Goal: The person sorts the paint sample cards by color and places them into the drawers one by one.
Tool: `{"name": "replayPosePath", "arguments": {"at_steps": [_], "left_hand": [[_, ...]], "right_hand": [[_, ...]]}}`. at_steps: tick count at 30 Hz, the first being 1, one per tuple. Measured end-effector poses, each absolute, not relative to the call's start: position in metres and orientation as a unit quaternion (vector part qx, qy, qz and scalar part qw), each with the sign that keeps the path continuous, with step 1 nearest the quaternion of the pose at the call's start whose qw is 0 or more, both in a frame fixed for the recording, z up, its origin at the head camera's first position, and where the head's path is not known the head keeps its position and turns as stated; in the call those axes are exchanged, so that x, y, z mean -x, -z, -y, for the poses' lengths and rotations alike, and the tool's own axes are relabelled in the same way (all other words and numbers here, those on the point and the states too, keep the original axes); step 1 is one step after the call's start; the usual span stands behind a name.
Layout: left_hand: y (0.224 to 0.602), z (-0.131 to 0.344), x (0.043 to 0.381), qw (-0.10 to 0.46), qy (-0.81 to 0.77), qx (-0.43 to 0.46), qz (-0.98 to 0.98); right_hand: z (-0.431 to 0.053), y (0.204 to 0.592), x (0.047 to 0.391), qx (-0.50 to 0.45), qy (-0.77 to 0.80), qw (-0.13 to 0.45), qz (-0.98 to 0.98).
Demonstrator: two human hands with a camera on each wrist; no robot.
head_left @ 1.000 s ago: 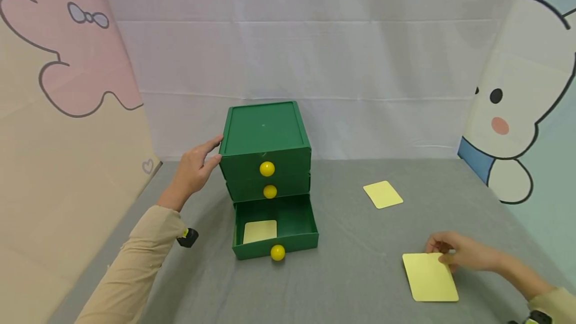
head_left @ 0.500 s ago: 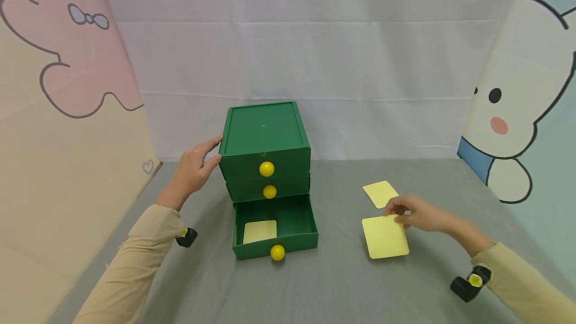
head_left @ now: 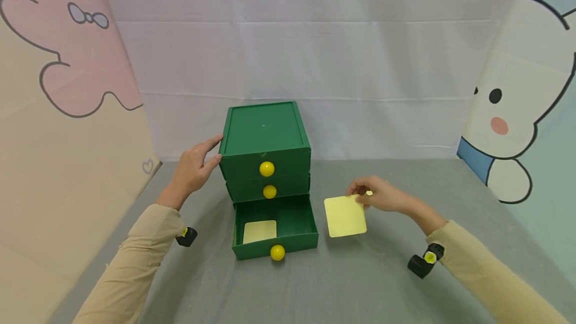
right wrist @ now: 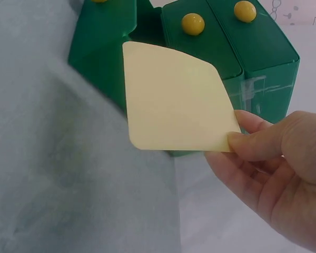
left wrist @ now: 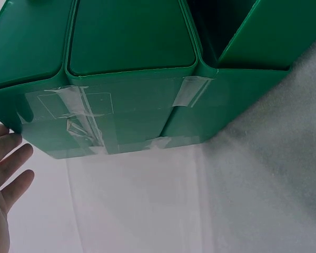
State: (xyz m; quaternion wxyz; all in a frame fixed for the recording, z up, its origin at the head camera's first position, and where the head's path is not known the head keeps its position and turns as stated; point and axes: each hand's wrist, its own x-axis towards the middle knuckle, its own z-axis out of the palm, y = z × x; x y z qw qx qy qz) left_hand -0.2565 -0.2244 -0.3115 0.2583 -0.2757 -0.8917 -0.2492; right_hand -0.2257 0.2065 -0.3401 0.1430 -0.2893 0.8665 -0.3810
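My right hand [head_left: 378, 194] pinches a yellow square card [head_left: 345, 216] by its corner, thumb on one face. The card hangs just right of the pulled-out bottom drawer [head_left: 306, 240] in the head view. That drawer belongs to a green drawer cabinet [head_left: 265, 129] with yellow ball knobs. Inside it, toward the left, lies another yellow card [head_left: 259, 231]. Against the upper left side of the cabinet my left hand [head_left: 191, 171] rests, fingers extended. In the left wrist view the left fingers [left wrist: 16, 184] reach the cabinet's taped side.
The upper two drawers, with knobs [head_left: 267, 168], are pushed in. Behind the right hand, a sliver of one more yellow card [head_left: 369, 193] shows on the grey tabletop [head_left: 360, 284]. A white cloth [head_left: 351, 64] hangs at the back, with cartoon-printed cloths at both sides.
My right hand has carried the pinched card leftward and away from me, from the right front to beside the open drawer. It now mostly covers the card lying on the table. The left hand stays put.
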Motion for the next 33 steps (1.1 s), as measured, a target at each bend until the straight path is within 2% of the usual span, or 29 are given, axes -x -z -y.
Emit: {"name": "replayPosePath", "arguments": {"at_steps": [18,33], "left_hand": [[0.311,0.224,0.258,0.254,0.250,0.274,0.893],[0.312,0.224,0.256,0.243,0.253,0.269,0.897]], "right_hand": [[-0.130,0.332,0.239,0.316,0.408,0.116,-0.849],[-0.076,0.371,0.233,0.303,0.417,0.123,-0.848]]}}
